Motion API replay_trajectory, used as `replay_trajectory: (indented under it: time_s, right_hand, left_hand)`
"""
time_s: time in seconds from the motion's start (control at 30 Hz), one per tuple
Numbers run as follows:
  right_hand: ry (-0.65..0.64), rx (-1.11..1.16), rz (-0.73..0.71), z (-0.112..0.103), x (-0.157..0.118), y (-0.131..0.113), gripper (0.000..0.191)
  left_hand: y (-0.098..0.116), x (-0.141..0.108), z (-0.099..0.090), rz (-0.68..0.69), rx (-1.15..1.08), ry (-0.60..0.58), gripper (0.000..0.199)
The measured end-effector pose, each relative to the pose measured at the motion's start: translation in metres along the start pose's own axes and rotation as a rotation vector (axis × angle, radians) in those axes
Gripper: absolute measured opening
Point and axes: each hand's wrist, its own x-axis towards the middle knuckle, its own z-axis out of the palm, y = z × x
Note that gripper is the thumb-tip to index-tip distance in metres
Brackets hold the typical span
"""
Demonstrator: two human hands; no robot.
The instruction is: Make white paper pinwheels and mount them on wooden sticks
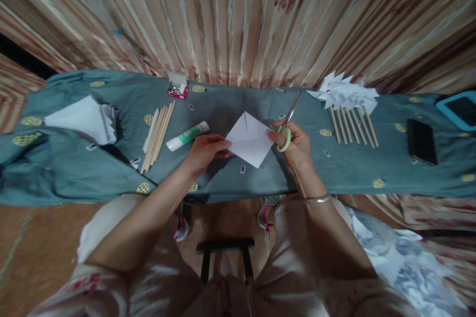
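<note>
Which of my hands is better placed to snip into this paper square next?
Probably your right hand: it holds the scissors at one corner of the white paper square, though the blades point away. Your left hand pinches the opposite corner, so it seems better suited to steadying.

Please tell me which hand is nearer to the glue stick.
Left: the left hand is just beside the glue stick; the right hand, holding scissors, is farther away, across the white paper square.
</note>
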Motion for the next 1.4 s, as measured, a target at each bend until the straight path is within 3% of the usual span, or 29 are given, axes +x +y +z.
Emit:
replay_trajectory:
  time_s: [0.4, 0.6, 0.77, 0.93, 1.2, 1.4]
  right_hand:
    - [0.037, 0.032, 0.015, -0.003, 0.003, -0.001, 0.031]
    - [0.131, 0.098, 0.019, -0.005, 0.007, 0.003, 0.030]
    - [0.140, 0.145, 0.073, 0.004, 0.005, 0.008, 0.034]
    - [0.078, 0.108, 0.080, 0.014, 0.000, 0.011, 0.036]
    - [0.025, 0.066, 0.090, 0.021, -0.004, 0.012, 0.039]
    - [-0.013, 0.082, 0.120, 0.026, -0.008, 0.012, 0.040]
  left_hand:
    - [0.006, 0.001, -0.006, 0.039, 0.042, 0.030, 0.018]
    - [0.007, 0.003, -0.010, 0.069, -0.047, 0.077, 0.022]
    - [-0.006, -0.004, 0.007, 0.042, -0.186, -0.062, 0.040]
    - [-0.016, -0.010, 0.025, 0.016, -0.193, -0.122, 0.037]
    - [-0.018, -0.006, 0.021, 0.012, -0.146, 0.001, 0.034]
    - [-0.009, 0.004, 0.011, 0.130, -0.102, 0.086, 0.025]
